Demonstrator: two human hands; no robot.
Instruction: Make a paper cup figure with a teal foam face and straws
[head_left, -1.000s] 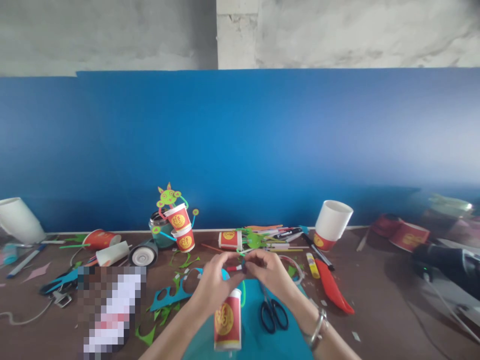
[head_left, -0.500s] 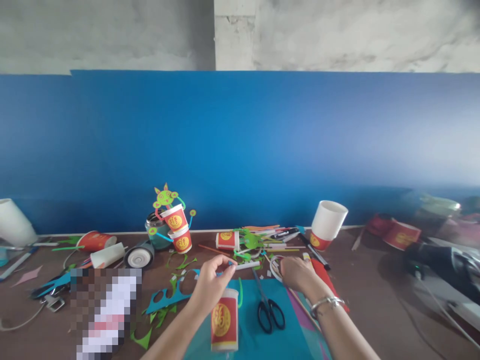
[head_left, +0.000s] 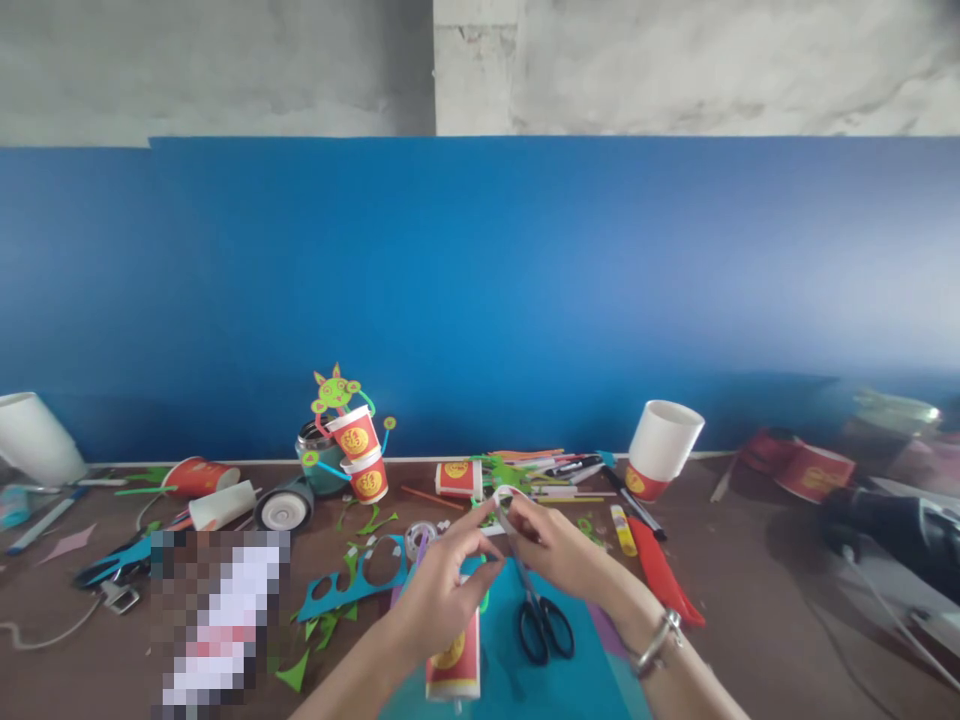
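My right hand (head_left: 551, 540) is closed on a thin pale ring, a tape roll (head_left: 507, 492), raised on edge above the table. Close to its left, my left hand (head_left: 450, 575) has thumb and index finger apart, with nothing clearly seen between them. Under the left hand lies a red-and-white paper cup (head_left: 454, 680) with a yellow emblem, partly hidden by that hand. Scissors (head_left: 544, 630) with black handles rest on the blue sheet (head_left: 577, 690), blades pointing away. A white marker (head_left: 491, 531) shows partly behind the fingers.
A figure of stacked paper cups (head_left: 367, 478) with a green face stands at back left. Blue paper scrap (head_left: 337, 590) and a clear tape roll (head_left: 421, 540) lie left. On the right are a glue stick (head_left: 622, 530), a red pouch (head_left: 664, 575) and tall white cups (head_left: 664, 440).
My right hand has lifted the tape roll from the table and brought it left, beside my left hand. The left hand has released the white marker and moved slightly nearer.
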